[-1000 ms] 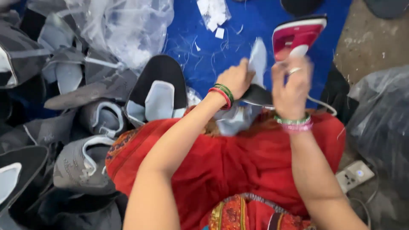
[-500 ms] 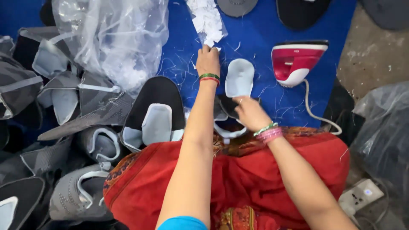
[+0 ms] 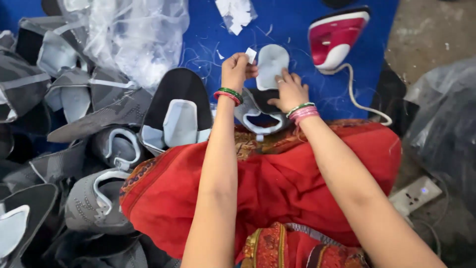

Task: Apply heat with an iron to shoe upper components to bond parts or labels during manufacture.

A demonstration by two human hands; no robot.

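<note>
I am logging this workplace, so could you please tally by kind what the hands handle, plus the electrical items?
small white tag, pinched in the left hand: 1
light-grey tongue piece, under the right hand: 1
red and white iron: 1
white power strip: 1
Total: 4

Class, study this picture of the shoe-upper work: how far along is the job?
Done: little shows as finished. In hand: the left hand pinches a small white label; the right hand presses a pale grey tongue-shaped insert on a grey fabric shoe upper. Left: a pile of grey uppers lies alongside.
</note>
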